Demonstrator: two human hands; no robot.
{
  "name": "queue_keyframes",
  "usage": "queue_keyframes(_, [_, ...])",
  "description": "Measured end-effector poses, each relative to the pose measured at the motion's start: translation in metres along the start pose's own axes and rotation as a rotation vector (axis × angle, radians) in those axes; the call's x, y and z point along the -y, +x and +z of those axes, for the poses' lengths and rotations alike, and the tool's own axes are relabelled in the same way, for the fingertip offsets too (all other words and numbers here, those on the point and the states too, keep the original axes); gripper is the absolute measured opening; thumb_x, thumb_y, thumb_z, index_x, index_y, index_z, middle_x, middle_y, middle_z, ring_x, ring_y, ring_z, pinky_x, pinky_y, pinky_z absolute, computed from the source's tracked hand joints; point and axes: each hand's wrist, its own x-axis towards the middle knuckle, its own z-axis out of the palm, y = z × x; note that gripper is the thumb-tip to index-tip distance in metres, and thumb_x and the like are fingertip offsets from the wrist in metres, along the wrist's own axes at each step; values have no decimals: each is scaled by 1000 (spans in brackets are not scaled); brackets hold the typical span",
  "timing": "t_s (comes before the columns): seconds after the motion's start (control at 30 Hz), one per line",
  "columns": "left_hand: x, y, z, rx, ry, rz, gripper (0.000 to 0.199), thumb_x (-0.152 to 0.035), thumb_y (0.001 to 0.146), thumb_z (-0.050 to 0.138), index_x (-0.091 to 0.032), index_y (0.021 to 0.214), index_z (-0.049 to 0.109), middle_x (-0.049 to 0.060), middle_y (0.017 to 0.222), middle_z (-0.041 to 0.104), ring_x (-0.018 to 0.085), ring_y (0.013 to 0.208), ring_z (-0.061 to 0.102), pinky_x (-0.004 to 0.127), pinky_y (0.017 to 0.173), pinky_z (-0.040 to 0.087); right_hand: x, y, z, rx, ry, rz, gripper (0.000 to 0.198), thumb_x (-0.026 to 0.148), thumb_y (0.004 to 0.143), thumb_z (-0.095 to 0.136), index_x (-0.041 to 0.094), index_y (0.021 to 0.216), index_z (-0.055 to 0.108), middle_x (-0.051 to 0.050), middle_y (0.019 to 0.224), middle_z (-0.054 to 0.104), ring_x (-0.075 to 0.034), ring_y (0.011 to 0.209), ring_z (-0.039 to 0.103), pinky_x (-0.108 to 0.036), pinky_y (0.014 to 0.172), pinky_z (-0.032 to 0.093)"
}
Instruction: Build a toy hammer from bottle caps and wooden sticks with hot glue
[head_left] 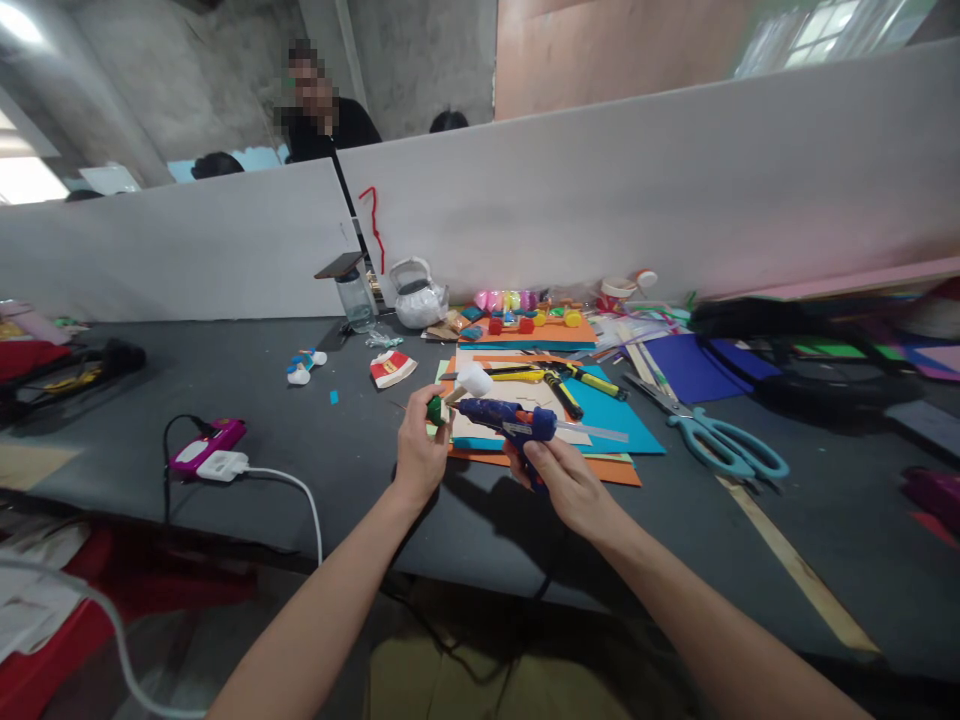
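My right hand (559,475) is wrapped round the handle of a blue hot glue gun (499,412). A clear glue stick (596,432) sticks out of the back of the gun. The nozzle points left at a small craft piece with a green part (435,409), pinched in the fingers of my left hand (421,445). A white rounded end (475,380) on a short pale stick shows just above the nozzle; it seems to belong to the same piece. Whether the nozzle touches the piece, I cannot tell.
Coloured paper (637,425) lies under box cutters (592,382). Blue-handled scissors (720,440) rest at right. Further back stand a silver kettle (420,300) and a glass jar (354,300). A purple power strip (210,447) with a white cable is at left. A person (337,125) is beyond the partition.
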Motion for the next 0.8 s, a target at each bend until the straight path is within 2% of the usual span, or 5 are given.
queue_keyframes(0.8, [-1, 0, -1, 1, 15, -8, 34, -13, 86, 56, -22, 119, 53, 9, 117, 62, 22, 109, 61, 35, 92, 50, 5, -1, -1, 26, 49, 39, 52, 64, 95, 39, 18, 75, 51, -1, 65, 50, -13, 58, 45, -27, 54, 35])
